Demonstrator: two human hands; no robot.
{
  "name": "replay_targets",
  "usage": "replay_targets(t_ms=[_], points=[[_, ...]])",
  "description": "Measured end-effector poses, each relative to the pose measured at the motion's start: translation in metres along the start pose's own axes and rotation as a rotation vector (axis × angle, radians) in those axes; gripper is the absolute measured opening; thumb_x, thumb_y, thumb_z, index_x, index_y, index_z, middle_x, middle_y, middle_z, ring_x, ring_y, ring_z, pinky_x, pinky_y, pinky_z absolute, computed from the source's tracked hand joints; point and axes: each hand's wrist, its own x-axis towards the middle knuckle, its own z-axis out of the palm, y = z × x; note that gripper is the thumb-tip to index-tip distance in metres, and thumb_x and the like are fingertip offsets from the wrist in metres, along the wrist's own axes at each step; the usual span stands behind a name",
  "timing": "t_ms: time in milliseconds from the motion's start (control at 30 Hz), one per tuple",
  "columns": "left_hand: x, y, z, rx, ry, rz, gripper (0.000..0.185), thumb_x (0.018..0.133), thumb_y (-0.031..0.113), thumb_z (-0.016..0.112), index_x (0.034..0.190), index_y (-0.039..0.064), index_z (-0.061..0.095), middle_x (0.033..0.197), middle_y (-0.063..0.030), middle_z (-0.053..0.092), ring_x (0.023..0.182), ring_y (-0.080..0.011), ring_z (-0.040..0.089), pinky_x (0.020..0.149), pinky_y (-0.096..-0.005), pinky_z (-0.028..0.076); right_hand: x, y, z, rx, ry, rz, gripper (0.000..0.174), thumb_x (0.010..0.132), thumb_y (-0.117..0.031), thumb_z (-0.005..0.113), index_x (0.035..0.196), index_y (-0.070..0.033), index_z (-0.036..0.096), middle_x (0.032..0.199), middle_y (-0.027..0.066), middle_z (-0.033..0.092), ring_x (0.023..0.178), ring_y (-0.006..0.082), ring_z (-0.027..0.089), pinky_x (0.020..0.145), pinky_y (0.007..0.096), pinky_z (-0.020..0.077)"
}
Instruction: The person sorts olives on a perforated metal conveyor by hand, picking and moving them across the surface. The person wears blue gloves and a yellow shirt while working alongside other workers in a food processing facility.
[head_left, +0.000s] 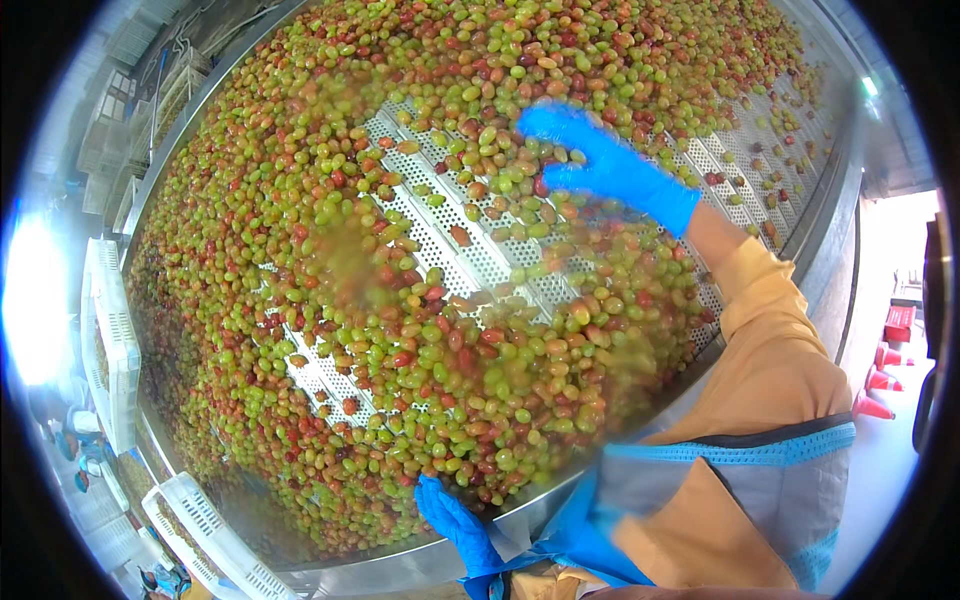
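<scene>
Red and green grapes (480, 427), loose and wet-looking, lie thickly over a perforated metal conveyor bed (450, 247). Reaching across the bed, my right hand (611, 169) wears a blue glove and touches the grapes, its thumb spread from the fingers. A few grapes show in the gap between thumb and fingers; none is gripped. At the near metal rim (390, 562), my left hand (459, 529), also in a blue glove, has its fingers stretched onto the edge of the grape layer. Its palm side is partly hidden, and I see nothing held in it.
White plastic crates stand along the far left side, one upright (112, 345) and one lower down (217, 540). More stacked crates (180, 82) are beyond the upper left rim. People (82, 442) work at the lower left. Red objects (877, 379) stand on the floor at right.
</scene>
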Motion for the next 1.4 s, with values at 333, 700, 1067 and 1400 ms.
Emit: replay_targets(t_ms=[333,700,1067,1400], points=[[-0.003,0.007,0.009,0.242,0.012,0.088,0.044,0.103,0.028,0.038,0.134,0.002,0.053,0.143,-0.0174,0.047,0.137,-0.034,0.036,0.112,-0.0471,0.028,0.121,0.165,-0.014,-0.742,0.302,0.155,0.074,0.088,-0.019,0.062,0.153,-0.022,0.026,0.16,0.0163,0.011,0.146,0.0417,0.01,0.11,0.0649,0.0183],[0.002,0.001,0.024,0.373,0.076,0.103,0.039,0.103,0.023,0.039,0.132,0.002,0.054,0.143,-0.016,0.048,0.137,-0.0343,0.034,0.113,-0.046,0.027,0.255,0.245,0.011,-0.073,-0.28,0.157,0.079,0.084,-0.022,0.063,0.153,-0.016,0.025,0.159,0.0167,0.019,0.143,0.0392,0.023,0.112,0.0574,0.0242],[-0.002,0.007,0.045,0.1,0.158,0.219,0.04,0.102,0.025,0.043,0.129,-0.002,0.057,0.137,-0.018,0.053,0.132,-0.0359,0.04,0.111,-0.0462,0.029,-0.076,0.025,0.081,-0.143,-0.231,-0.448,0.047,0.089,-0.043,0.06,0.133,-0.027,0.055,0.149,0.0079,0.038,0.13,0.0402,0.04,0.104,0.0535,0.0359],[0.001,0.023,0.055,0.132,0.111,0.291,0.032,0.098,0.022,0.047,0.118,0.005,0.066,0.116,-0.0175,0.066,0.11,-0.037,0.058,0.096,-0.0453,0.042,-0.182,0.022,-0.009,-0.159,-0.205,0.095,0.022,0.09,-0.028,0.062,0.111,-0.021,0.065,0.112,0.0036,0.061,0.098,0.024,0.063,0.075,0.0384,0.0525]])
